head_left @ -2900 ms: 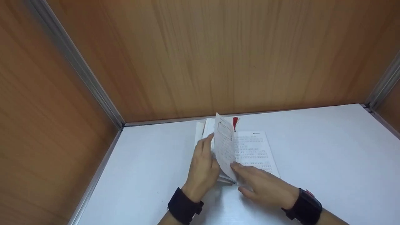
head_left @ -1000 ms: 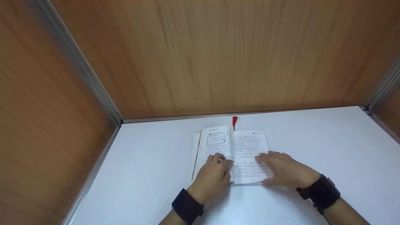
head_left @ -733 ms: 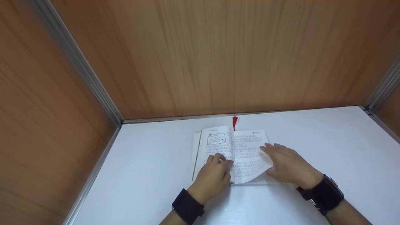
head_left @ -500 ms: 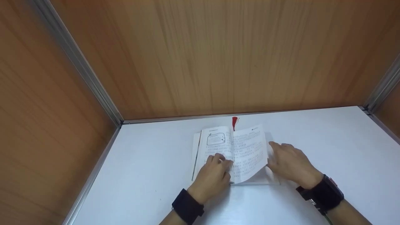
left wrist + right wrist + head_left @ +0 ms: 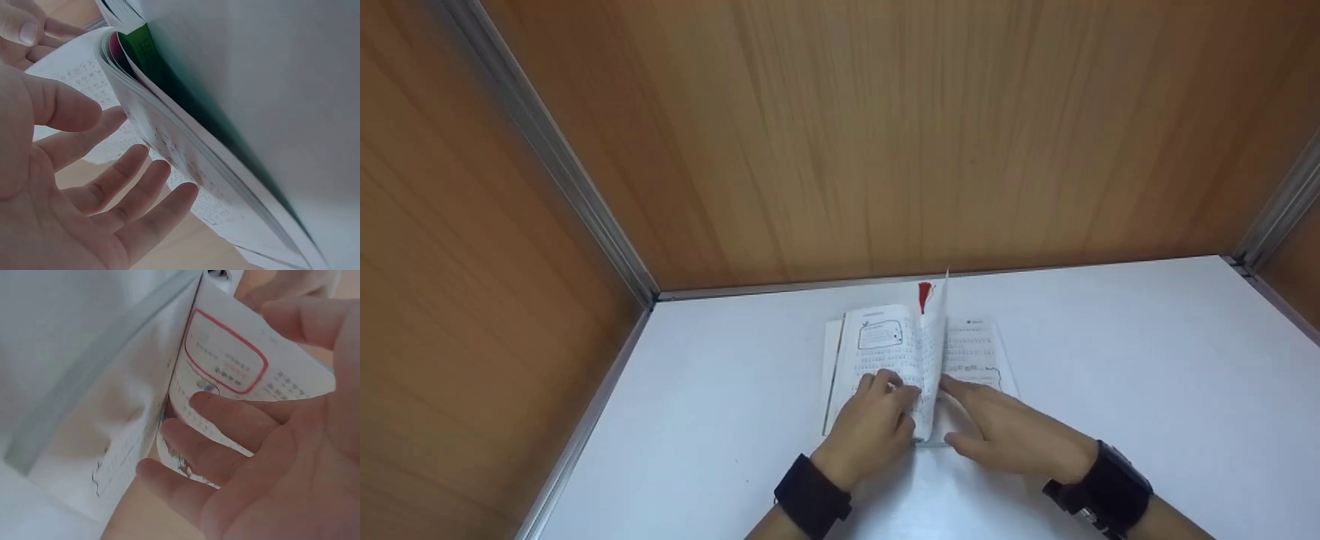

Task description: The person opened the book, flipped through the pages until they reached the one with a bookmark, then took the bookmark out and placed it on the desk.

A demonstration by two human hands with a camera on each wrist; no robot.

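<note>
An open book [image 5: 877,346] of printed text lies on the white table [image 5: 1117,352], with a red tassel bookmark [image 5: 924,294] at its top. My left hand [image 5: 876,416] rests with relaxed fingers on the lower left page. One page [image 5: 936,337] stands upright over the spine. My right hand [image 5: 1001,435] is beside it, its straight fingers against the sheet's lower part. In the left wrist view my left hand [image 5: 90,191] is spread next to the curved pages [image 5: 185,163]. The right wrist view shows my right hand's fingers [image 5: 225,416] lying on the lifted page [image 5: 225,360].
Wooden walls close the table at the back [image 5: 885,135] and left [image 5: 450,315], joined by metal rails [image 5: 585,202]. Another rail [image 5: 1271,210] marks the right corner. Black straps sit on both wrists. Bare white tabletop lies to either side of the book.
My right hand lifted the right-hand page off the book and swung it up to stand over the spine. The left hand stayed on the left page.
</note>
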